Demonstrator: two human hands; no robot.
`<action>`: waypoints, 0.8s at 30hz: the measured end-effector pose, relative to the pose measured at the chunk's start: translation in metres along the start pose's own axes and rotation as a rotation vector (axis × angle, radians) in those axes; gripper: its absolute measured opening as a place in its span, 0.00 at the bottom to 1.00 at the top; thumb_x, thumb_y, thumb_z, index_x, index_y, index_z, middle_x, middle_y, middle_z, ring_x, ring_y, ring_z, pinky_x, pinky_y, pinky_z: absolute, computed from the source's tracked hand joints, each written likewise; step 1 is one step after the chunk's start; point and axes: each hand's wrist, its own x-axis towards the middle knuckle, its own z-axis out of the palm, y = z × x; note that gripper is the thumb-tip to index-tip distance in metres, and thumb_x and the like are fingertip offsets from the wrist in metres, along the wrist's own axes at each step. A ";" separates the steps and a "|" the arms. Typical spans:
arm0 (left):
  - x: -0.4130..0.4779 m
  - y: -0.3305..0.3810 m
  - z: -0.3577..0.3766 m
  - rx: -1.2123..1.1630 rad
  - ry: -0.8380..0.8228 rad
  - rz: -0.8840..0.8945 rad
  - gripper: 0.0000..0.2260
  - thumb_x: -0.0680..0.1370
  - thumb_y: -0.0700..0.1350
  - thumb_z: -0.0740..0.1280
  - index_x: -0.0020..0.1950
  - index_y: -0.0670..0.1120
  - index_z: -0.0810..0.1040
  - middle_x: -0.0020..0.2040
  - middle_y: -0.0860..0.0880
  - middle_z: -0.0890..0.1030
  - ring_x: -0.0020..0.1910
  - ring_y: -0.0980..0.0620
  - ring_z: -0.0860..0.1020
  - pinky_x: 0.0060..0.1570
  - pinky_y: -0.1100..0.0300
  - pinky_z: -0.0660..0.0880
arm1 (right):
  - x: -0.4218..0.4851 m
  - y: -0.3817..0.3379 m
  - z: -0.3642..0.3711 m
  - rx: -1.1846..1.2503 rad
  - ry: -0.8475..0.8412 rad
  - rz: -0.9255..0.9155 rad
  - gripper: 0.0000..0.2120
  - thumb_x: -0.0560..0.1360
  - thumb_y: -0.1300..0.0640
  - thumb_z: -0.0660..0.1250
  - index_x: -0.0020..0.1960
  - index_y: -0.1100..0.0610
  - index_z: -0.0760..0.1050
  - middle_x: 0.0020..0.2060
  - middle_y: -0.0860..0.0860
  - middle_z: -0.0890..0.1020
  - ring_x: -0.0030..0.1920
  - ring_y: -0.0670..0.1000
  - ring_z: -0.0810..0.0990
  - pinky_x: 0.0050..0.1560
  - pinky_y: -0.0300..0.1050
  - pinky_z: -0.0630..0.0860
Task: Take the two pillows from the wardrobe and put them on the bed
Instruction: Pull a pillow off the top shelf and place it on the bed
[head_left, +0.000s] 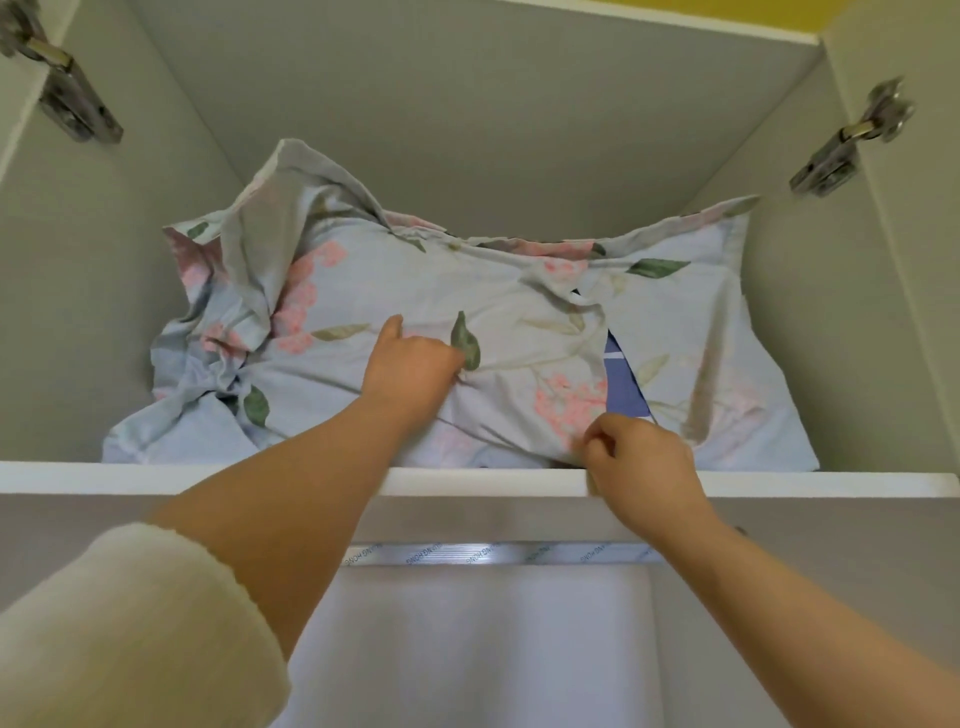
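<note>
Your cream sleeve (119, 623) sat nearest; on the wardrobe's top shelf (208, 475), your left hand (415, 364) bunched the floral pillow (467, 312) while your right hand (639, 462) pinched its near edge.

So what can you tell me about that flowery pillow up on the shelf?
The flowery pillow wears a pale blue, soft-looking cotton-like case printed with pink blossoms and green leaves. It lies crumpled on the wardrobe's top shelf, its loose end bunched at the left. A gap in the case shows a darker blue patch. The left hand presses and grips its front; the right hand pinches its lower edge at the shelf lip.
</note>
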 end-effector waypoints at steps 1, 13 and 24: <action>0.000 0.001 -0.003 0.004 0.021 -0.004 0.10 0.78 0.41 0.56 0.53 0.48 0.76 0.52 0.46 0.82 0.54 0.45 0.77 0.72 0.48 0.50 | -0.001 0.000 -0.001 0.017 -0.010 0.001 0.12 0.76 0.62 0.55 0.50 0.61 0.78 0.42 0.59 0.82 0.46 0.60 0.77 0.51 0.51 0.70; -0.043 -0.021 -0.037 -0.115 0.202 0.213 0.09 0.74 0.42 0.60 0.40 0.43 0.79 0.34 0.46 0.84 0.33 0.42 0.78 0.55 0.52 0.70 | 0.004 0.002 -0.037 0.486 -0.180 0.110 0.12 0.76 0.63 0.58 0.56 0.53 0.72 0.56 0.52 0.74 0.44 0.51 0.81 0.39 0.29 0.71; -0.062 -0.016 -0.064 0.145 0.212 0.555 0.14 0.68 0.49 0.55 0.31 0.54 0.79 0.36 0.57 0.82 0.47 0.51 0.82 0.53 0.50 0.75 | 0.023 -0.029 -0.078 0.102 0.096 -0.164 0.17 0.75 0.59 0.59 0.63 0.53 0.71 0.61 0.54 0.75 0.61 0.58 0.69 0.60 0.53 0.68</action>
